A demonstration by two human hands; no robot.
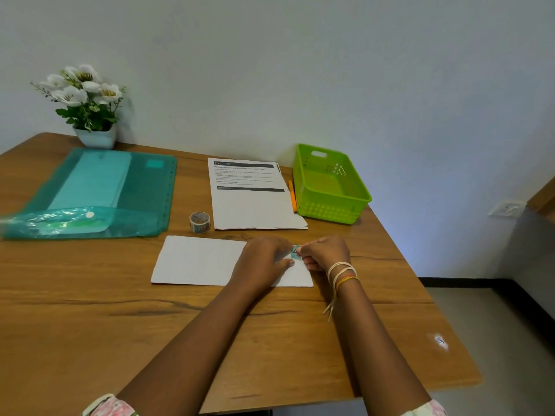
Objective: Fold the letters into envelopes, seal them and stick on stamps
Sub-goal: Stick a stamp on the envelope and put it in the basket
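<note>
One white envelope point(207, 261) lies flat on the wooden worktop point(90, 325) at the centre of the head view, and both hands are at its right end. A small teal stamp point(296, 253) sits between them near the envelope's upper right corner. The left hand point(262, 259) rests on the envelope with its fingers stretched flat over the paper, their tips beside the stamp. The right hand point(326, 253) has its fingers curled and appears to pinch the stamp's right edge; whether the stamp is already stuck down cannot be told.

Judging by this, the envelope is probably filled and sealed, though its flap side is not in view, and stamping is the step in hand. More work seems left: a printed letter point(252, 196), possibly the top of a small stack, lies unfolded just above the envelope, with an orange pen point(292, 196) along its right edge. A roll of patterned stamp tape point(199, 222) stands just left of the letter.

As for containers, the green plastic basket point(333, 183) at the right of the frame, beside the pen, shows only its bare floor, so no finished envelope has gone into it. The teal translucent folder point(144, 193) at the left holds pale oblong sheets, likely spare envelopes, with its flap lying open toward the near edge. A white pot of artificial flowers point(87, 106) stands in the upper left, behind the folder.
</note>
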